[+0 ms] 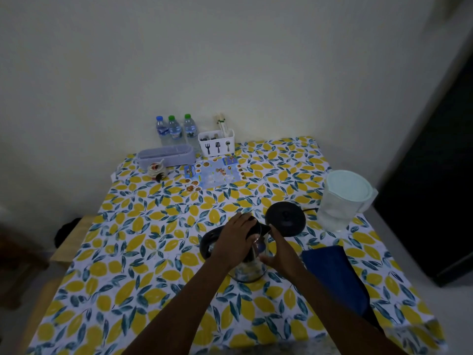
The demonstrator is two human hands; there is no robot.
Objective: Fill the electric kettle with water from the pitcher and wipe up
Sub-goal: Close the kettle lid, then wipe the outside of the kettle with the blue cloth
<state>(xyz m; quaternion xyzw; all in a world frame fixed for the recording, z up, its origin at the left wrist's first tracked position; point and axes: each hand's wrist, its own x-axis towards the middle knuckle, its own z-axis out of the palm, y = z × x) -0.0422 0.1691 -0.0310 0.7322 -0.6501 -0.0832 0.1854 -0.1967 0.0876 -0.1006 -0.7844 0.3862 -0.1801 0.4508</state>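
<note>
A glass electric kettle (pixel 249 271) with a black handle and lid stands on the lemon-print tablecloth in the middle of the table. My left hand (pixel 236 243) lies over its top, gripping the black lid and handle. My right hand (pixel 280 254) cups the kettle's glass side from the right. The kettle's round black base (pixel 286 218) sits just behind it, with a cord running right. A clear pitcher (pixel 344 199) with a pale green lid, holding water, stands at the right. A folded blue cloth (pixel 332 272) lies right of my right arm.
Against the back wall stand three water bottles (pixel 175 130), a white cutlery caddy (pixel 217 142) and a lilac oblong box (pixel 166 155). A small jar (pixel 156 170) and a printed leaflet (pixel 213 174) lie in front of them. A wooden bench (pixel 69 242) sits left of the table.
</note>
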